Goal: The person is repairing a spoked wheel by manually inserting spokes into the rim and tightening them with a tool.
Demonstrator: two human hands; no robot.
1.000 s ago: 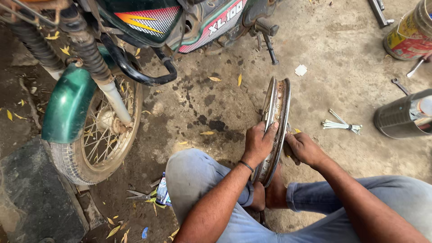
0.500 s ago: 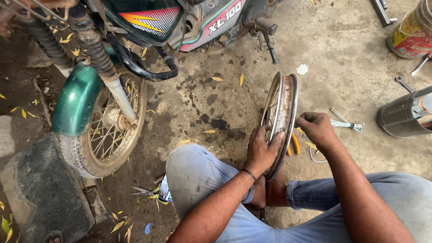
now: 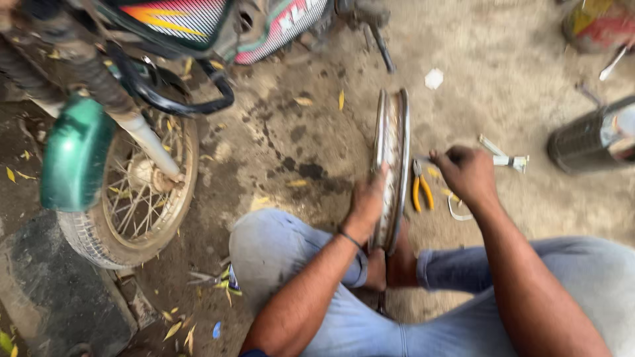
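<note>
The right hand (image 3: 466,173) released the wheel rim (image 3: 391,168) and moved right to the yellow-handled pliers (image 3: 421,188) on the ground. The left hand (image 3: 367,201) alone supported the upright rim.

A motorcycle (image 3: 172,26) with a spoked wheel (image 3: 132,198) and green fender (image 3: 73,152) stands left; a metal can (image 3: 585,142) lies right.

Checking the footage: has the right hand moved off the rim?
Yes. The right hand left the rim, going rightward to the pliers.
</note>
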